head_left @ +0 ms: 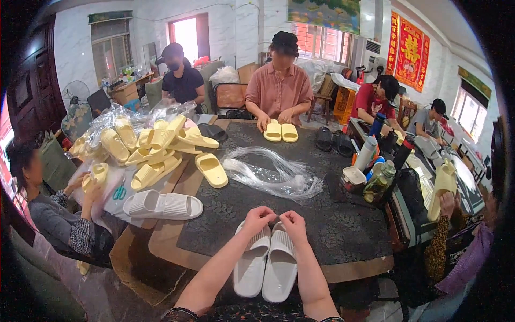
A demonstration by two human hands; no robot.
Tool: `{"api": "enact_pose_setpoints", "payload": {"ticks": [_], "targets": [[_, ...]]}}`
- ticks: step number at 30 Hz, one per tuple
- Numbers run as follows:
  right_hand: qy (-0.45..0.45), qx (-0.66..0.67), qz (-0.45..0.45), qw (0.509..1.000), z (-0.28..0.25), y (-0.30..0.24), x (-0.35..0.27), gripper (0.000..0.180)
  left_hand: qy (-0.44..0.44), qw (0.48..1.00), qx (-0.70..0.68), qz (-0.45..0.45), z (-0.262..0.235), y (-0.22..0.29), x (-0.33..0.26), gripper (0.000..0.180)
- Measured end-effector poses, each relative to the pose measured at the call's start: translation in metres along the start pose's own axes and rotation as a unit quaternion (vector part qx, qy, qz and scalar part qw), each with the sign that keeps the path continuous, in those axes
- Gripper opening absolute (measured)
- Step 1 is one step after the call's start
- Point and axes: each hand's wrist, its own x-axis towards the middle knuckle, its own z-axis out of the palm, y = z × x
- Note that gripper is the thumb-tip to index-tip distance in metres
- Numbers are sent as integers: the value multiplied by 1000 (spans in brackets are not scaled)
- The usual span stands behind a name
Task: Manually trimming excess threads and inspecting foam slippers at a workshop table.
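A pair of light grey slippers, a left-hand one (249, 272) and a right-hand one (280, 271), lies side by side at the table's near edge, heels toward me. Over the inner edges of their ribbed straps, my left hand (258, 221) and my right hand (293, 224) meet with fingertips pinched. Whatever is between the fingers is too small to make out. Beyond my hands lies a loose bundle of clear plastic strands (268, 174). One yellow slipper (212, 170) rests left of the bundle. Another grey pair (162, 206) lies further left.
Yellow slippers (156, 140) are heaped at the left, near teal-handled scissors (119, 192). Bottles (366, 153) and a tub (353, 177) stand at the right. A co-worker opposite touches a yellow pair (281, 131). Dark slippers (333, 140) lie nearby. Other people work on both sides.
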Motion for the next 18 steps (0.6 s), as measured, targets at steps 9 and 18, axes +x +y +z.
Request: {"api": "enact_pose_setpoints", "payload": {"ticks": [9, 18], "targets": [[-19, -27, 7, 999, -1, -1, -1, 13, -38, 998, 48, -7, 1, 4, -3, 13], [-38, -17, -3, 999, 0, -10, -2, 12, -20, 1000, 15, 15, 3, 4, -4, 14]]}}
